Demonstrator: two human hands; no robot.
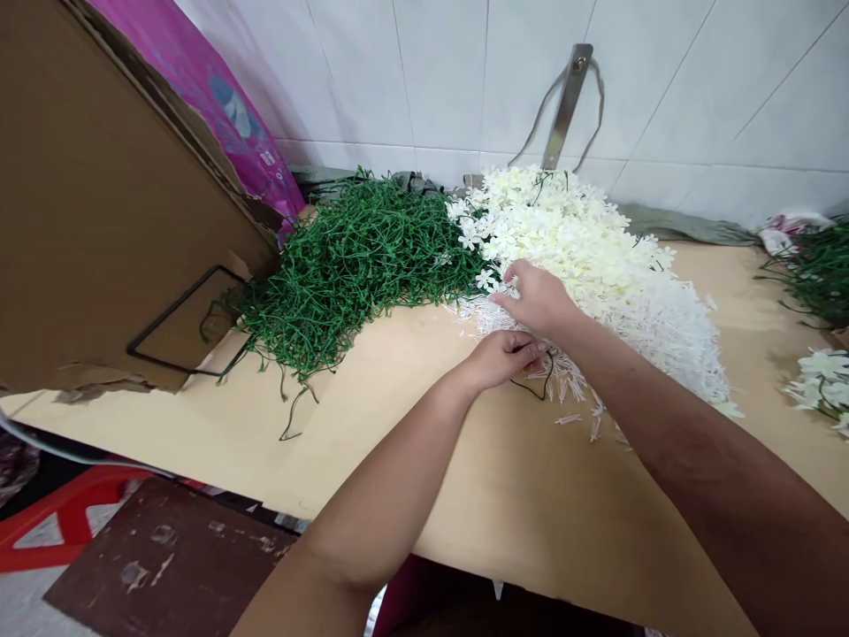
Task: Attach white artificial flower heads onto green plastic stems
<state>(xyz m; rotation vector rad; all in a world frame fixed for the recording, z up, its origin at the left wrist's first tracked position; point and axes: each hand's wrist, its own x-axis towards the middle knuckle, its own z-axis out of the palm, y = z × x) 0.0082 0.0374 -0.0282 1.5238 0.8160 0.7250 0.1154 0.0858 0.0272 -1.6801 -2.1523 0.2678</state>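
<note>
My left hand (505, 358) is closed in a pinch, with a thin dark green artificial stem (547, 382) trailing from its fingers over the tabletop. Just beyond it, my right hand (540, 299) reaches into the near left edge of a heap of white artificial flowers (570, 226). Its thumb and fingers are apart, close to a few white blossoms (486, 280). Thin white sticks (669, 341) lie thickly along the heap's near and right side. To the left is a tangled pile of green artificial stems (371, 248).
A cardboard box (119, 195) with a black wire frame (176, 305) against it stands at the left. A metal strip (569, 106) leans on the tiled wall. More flowers (826, 380) and greenery (819, 274) lie at the right. A red plastic stool (66, 513) is below the table's left edge.
</note>
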